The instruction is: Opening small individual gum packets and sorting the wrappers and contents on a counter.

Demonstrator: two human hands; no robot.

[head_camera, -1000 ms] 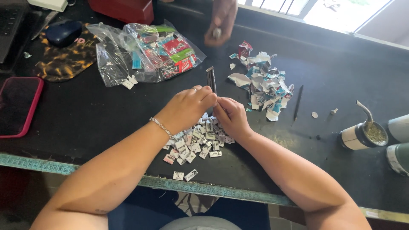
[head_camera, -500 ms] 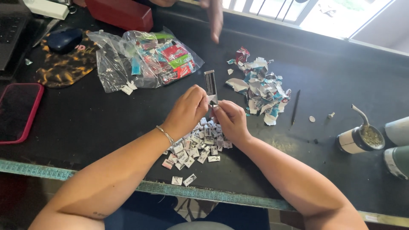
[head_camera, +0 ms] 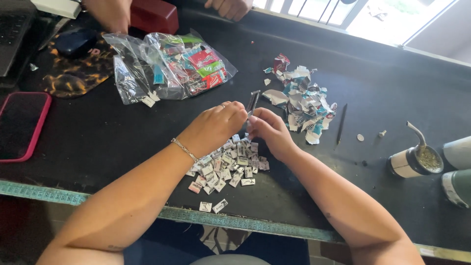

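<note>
Partly hidden between fingertips (head_camera: pixel 251 118): strip (head_camera: pixel 253 101)

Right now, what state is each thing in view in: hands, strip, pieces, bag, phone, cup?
Left hand: pinching the folded strip.
Right hand: pinching the same strip.
Folded strip: held tilted above the table.
Folded paper pieces: loosely piled.
Torn wrapper scraps: heaped.
Plastic bag: lying flat, filled with wrappers.
Phone: screen dark.
Mate cup: upright, filled, straw in.

Both hands (head_camera: pixel 245 125) lifted slightly — strip (head_camera: pixel 253 102) now tilted
</note>
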